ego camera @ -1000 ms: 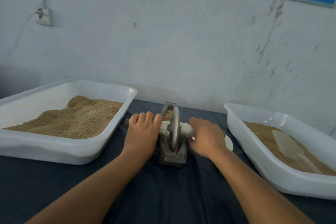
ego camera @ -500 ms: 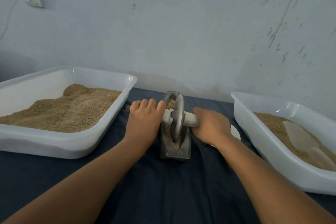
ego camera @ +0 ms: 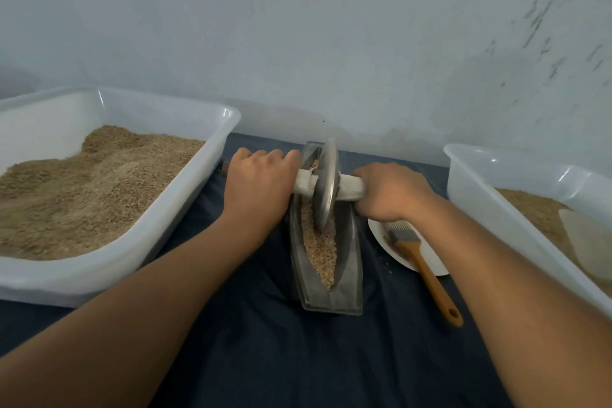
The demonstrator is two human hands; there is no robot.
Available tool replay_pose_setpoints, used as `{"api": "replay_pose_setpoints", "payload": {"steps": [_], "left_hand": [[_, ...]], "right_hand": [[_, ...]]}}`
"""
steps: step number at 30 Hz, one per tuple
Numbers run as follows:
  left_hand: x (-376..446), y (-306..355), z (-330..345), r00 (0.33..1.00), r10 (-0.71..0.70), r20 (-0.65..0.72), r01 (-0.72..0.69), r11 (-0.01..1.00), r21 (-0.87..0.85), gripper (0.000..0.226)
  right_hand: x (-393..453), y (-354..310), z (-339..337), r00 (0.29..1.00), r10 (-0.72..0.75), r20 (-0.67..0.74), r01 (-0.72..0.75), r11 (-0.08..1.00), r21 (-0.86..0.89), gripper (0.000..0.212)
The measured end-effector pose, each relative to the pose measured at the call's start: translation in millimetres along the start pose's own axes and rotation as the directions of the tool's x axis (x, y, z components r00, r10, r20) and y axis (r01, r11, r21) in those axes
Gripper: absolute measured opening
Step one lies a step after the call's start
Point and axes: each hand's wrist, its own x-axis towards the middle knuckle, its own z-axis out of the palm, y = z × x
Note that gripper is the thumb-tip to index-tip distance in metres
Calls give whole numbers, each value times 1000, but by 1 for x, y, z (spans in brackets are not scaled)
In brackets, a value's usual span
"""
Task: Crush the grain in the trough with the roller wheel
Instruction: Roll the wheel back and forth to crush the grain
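A narrow grey metal trough lies lengthwise on the dark cloth in the middle, with light brown grain along its groove. A metal roller wheel stands upright in the far half of the trough, its rim down in the grain. A white-wrapped axle runs through the wheel to both sides. My left hand grips the axle left of the wheel. My right hand grips the axle on the other side. The far end of the trough is partly hidden behind the wheel.
A large white tub heaped with grain stands at the left. Another white tub at the right holds grain and a white scoop. A wooden-handled brush lies across a small white plate right of the trough. A wall is close behind.
The view has dropped and moved closer, so the near part of the trough, the plate and the brush now show. Both hands still grip the axle, with the wheel farther along the trough.
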Motion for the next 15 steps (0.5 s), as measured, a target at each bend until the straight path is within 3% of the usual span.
{"api": "replay_pose_setpoints", "payload": {"steps": [8,15], "left_hand": [[16,-4,14,998,18,-67,-19,1000,-3,22],[11,-2,11,997,10,-77,-10,1000,4,25]], "right_hand": [[20,2,-12,987,3,159,-17,996,86,14],[14,0,-8,997,27,73,-30,999,40,13]]}}
